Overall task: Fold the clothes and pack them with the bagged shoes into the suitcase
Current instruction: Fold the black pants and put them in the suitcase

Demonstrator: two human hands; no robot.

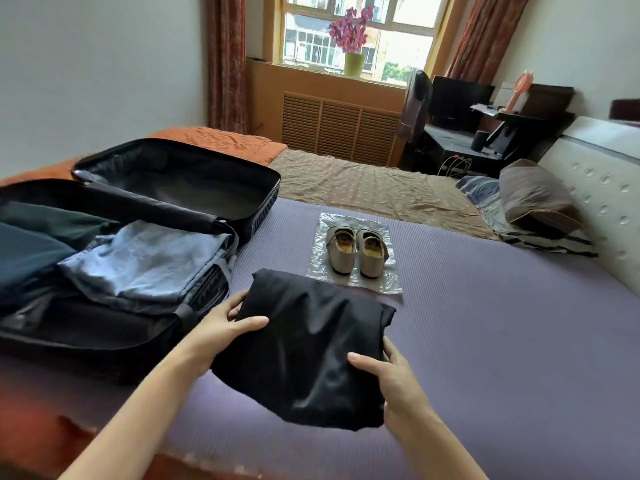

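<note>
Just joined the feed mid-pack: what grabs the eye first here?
A folded black shiny garment is front and centre, gripped at its sides by the left hand and right hand over the purple ribbed mat. Left of it lies the open black suitcase, holding a folded light-blue cloth. Beyond it, a pair of beige shoes stands on a clear plastic bag, not inside it.

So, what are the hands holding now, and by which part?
Both hold the folded black garment: the left hand grips its left edge, the right hand its right edge, thumbs on top.
</note>
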